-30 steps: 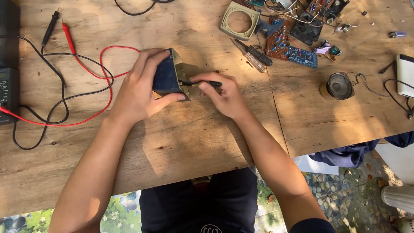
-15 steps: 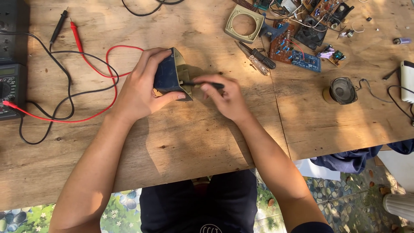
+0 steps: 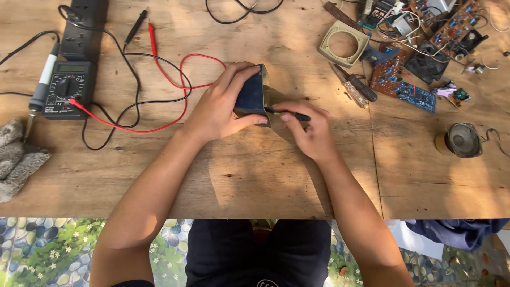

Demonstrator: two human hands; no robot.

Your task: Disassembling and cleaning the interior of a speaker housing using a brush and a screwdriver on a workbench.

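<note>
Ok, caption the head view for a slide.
Left hand steadies a dark box on the wooden table while the right hand holds a black tool against it.

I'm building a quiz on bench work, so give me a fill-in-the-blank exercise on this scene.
1. The left hand grips a dark ____ box stood on the table.
2. The right hand holds a black screwdriver whose tip touches the ____.
3. The multimeter lies at the far ____ of the table.
4. Its two probe leads are black and ____.

Missing words: blue; box; left; red
</note>
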